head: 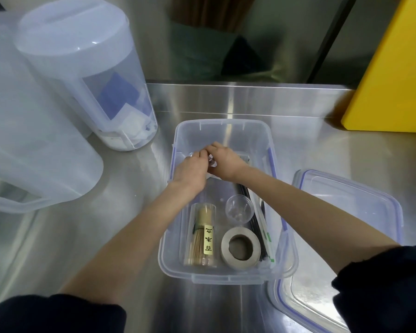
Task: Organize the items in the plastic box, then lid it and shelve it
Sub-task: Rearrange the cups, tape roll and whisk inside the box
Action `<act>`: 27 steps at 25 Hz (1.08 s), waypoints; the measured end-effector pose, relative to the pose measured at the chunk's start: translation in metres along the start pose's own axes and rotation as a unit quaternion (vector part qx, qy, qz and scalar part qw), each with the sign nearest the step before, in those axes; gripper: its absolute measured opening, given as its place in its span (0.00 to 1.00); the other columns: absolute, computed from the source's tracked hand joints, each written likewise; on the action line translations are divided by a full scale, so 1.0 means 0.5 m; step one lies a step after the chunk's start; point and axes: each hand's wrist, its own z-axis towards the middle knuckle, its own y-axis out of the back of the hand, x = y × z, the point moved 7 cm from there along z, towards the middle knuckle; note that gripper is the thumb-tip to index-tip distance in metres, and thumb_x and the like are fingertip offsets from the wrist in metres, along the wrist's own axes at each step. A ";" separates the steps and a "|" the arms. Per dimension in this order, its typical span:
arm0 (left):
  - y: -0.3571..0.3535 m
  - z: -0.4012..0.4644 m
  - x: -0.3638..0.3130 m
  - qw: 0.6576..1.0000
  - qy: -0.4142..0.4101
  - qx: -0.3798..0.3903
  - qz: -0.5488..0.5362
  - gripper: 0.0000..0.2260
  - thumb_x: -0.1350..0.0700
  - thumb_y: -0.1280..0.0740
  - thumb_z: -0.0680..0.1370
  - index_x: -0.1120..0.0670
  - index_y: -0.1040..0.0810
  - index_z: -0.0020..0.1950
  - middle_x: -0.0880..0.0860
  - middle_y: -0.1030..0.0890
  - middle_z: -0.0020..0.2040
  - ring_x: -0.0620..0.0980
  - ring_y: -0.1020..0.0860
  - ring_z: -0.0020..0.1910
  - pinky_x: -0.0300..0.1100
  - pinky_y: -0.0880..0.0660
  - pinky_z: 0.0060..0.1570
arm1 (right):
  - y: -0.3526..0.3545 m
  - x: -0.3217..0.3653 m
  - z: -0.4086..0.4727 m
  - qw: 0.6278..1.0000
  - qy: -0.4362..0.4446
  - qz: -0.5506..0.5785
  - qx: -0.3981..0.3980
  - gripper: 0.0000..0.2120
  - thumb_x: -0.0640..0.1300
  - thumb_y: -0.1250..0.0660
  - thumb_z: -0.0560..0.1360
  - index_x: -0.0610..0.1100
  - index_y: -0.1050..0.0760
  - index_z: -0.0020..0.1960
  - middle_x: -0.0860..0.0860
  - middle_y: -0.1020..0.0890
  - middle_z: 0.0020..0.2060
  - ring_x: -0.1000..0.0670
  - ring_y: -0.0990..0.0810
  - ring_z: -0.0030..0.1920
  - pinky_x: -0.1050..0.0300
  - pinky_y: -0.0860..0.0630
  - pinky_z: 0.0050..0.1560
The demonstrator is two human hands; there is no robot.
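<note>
Shiny steel covers the desk [120, 236], and a clear plastic box [222, 127] sits open in the middle of it. Both hands reach into the far end of the box. The left hand [190, 170] and the right hand [222, 162] are close together, fingers bent around something small and see-through; what it is cannot be told. Nearer the person, inside the box, lie a bamboo whisk in a clear tube [201, 235], a grey ring [240, 247], a small clear cup [239, 209] and some long sticks [262, 227] along the right wall. The lid [346, 207] lies on the desk just right of the box. Two big pitchers [87, 75] stand at the left. A yellow board [392, 75] leans at the far right.
</note>
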 end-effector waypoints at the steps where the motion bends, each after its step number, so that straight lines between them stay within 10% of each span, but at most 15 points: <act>1: 0.000 -0.001 -0.003 1.000 -0.009 0.005 -0.003 0.19 0.65 0.40 0.76 0.61 0.36 0.67 0.60 0.28 0.65 0.60 0.28 0.63 0.51 0.30 0.57 | 0.002 -0.006 -0.007 1.000 -0.008 -0.006 0.004 0.16 0.37 0.35 0.73 0.36 0.28 0.59 0.39 0.26 0.58 0.39 0.24 0.56 0.50 0.28 0.58; 27: -0.022 -0.086 -0.014 0.989 -0.099 0.105 -0.002 0.19 0.63 0.38 0.76 0.54 0.31 0.66 0.56 0.25 0.65 0.56 0.26 0.62 0.46 0.28 0.58 | -0.028 0.016 -0.131 0.996 -0.027 -0.023 0.076 0.14 0.41 0.32 0.72 0.37 0.26 0.56 0.42 0.19 0.54 0.43 0.21 0.55 0.52 0.26 0.57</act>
